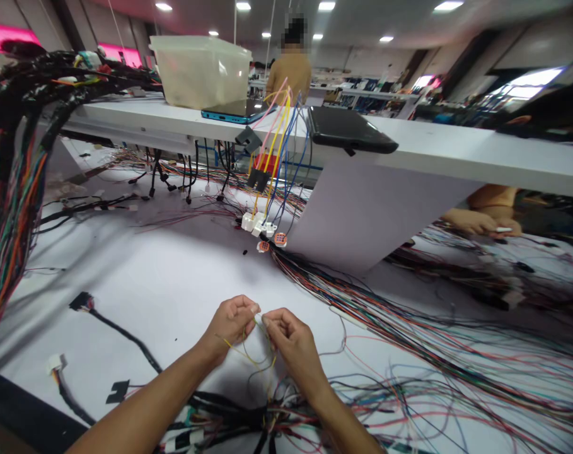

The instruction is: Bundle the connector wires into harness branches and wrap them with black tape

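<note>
My left hand (235, 323) is closed in a pinch over the white tabletop, its fingertips at a small white piece (258, 320) that looks like a connector. Close beside it, my right hand (290, 337) pinches at the same spot, where a thin wire meets the piece; fingers partly hide it. A thin yellow wire (248, 358) loops below the hands, with its free end near my left wrist. Under my forearms lies a wire harness (234, 413) with black-taped branches and many loose coloured wires.
A shelf (437, 142) crosses ahead, carrying a plastic bin (201, 72) and two phones. White connectors (255, 222) hang from it on wires. A thick wire bundle (343, 290) runs right. Black-wrapped harnesses (12, 164) hang left. Another person's hands (480, 222) work beyond the panel; a person (290, 66) is behind.
</note>
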Demonstrator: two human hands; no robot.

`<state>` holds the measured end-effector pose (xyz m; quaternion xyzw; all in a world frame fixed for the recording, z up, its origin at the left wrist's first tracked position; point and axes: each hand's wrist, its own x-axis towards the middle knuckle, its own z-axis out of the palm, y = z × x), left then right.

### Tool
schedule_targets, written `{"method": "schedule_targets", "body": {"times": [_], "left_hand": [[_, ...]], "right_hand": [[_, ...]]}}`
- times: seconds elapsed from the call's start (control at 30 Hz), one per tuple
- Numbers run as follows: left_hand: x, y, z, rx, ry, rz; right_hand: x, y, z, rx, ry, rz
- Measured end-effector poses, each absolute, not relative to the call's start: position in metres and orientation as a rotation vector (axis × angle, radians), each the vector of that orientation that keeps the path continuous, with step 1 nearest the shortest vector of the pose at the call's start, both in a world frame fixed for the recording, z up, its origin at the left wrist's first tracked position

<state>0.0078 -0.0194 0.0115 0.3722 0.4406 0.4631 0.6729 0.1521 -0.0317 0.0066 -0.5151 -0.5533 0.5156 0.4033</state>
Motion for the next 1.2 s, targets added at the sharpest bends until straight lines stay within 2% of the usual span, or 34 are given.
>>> {"method": "schedule_targets", "body": {"times": [0.37, 1.2], "left_hand": [[0.017, -0.022, -0.001, 0.552, 0.826, 1.077], [0.026, -0.029, -0.001, 0.658, 0.939, 1.088]], "right_hand": [[0.15, -0.03, 0.01, -1.309, -1.264, 1.427], [0.148, -0.034, 0.005, -1.191, -1.262, 1.442]]}}
